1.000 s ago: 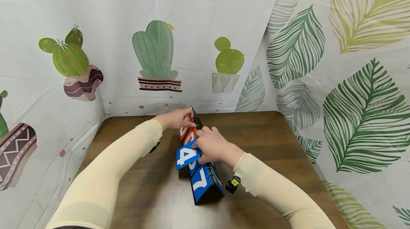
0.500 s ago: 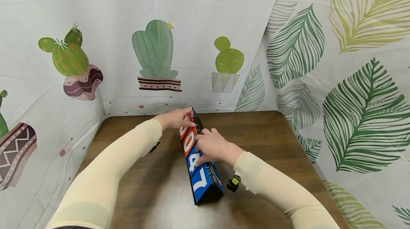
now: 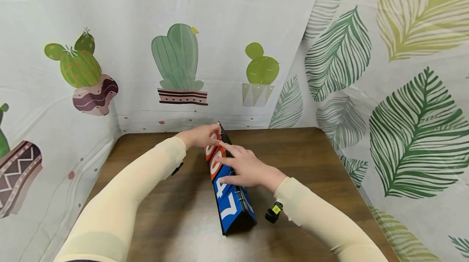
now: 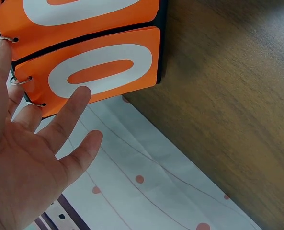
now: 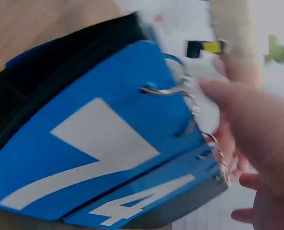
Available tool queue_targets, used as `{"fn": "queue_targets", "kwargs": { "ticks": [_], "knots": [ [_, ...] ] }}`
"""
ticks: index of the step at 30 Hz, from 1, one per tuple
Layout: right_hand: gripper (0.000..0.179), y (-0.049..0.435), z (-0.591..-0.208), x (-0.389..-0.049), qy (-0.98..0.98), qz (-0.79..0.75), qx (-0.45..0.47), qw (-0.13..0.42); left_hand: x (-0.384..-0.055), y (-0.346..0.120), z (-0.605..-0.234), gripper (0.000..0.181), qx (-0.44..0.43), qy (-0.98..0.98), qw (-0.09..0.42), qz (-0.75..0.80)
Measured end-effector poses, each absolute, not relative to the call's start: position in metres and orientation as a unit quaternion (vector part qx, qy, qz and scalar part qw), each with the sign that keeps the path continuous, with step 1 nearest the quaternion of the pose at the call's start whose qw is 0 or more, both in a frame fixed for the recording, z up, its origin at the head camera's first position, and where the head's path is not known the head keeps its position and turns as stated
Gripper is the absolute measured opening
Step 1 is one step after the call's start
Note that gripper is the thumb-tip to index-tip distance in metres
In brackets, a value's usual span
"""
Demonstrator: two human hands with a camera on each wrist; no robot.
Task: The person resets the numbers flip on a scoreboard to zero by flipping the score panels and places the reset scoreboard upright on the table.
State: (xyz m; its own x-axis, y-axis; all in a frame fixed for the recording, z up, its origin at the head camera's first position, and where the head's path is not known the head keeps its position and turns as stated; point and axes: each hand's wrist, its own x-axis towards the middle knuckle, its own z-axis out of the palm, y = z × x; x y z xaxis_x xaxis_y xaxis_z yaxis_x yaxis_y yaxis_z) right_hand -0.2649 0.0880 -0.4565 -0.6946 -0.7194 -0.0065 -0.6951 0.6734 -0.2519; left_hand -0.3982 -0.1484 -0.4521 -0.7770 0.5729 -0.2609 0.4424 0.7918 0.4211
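Note:
A tent-shaped flip scoreboard [image 3: 237,222] with a black base stands lengthwise on the table, reading 0, 0, 4, 7. Its far two cards are orange-red, including the end card with a 0 [image 4: 101,72]. Blue are the near ones, the 4 card [image 5: 153,189] and the 7 card [image 5: 101,136]. Metal rings [image 5: 163,90] bind them along the top edge. At the far end my left hand [image 3: 200,136] rests on that edge, two fingers stretched over the end card. My right hand [image 3: 253,169] hovers over the middle with fingers spread, holding nothing.
The brown wooden table [image 3: 293,160] reaches back to a white curtain [image 3: 223,9] printed with cacti. On the right hangs leaf-patterned cloth [image 3: 421,140]. A black wrist camera [image 3: 274,212] with a yellow label sits by the right sleeve.
The blue 4 card, lifted in my right hand a second ago, has come down flat on the near face. My right hand has let go and spread its fingers. The left hand stays put.

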Motion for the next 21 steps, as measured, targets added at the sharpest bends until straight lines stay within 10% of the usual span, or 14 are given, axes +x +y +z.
{"fn": "queue_targets", "kwargs": {
  "ticks": [9, 21],
  "knots": [
    [0.051, 0.123, -0.506, -0.290, 0.848, -0.475, -0.214, 0.093, -0.398, -0.154, -0.456, 0.051, 0.257, 0.931, 0.181, 0.185],
    [0.066, 0.133, -0.588, -0.282, 0.767, -0.593, -0.039, 0.242, -0.395, -0.147, -0.456, 0.050, 0.260, 0.930, 0.175, 0.192]
  ]
}}
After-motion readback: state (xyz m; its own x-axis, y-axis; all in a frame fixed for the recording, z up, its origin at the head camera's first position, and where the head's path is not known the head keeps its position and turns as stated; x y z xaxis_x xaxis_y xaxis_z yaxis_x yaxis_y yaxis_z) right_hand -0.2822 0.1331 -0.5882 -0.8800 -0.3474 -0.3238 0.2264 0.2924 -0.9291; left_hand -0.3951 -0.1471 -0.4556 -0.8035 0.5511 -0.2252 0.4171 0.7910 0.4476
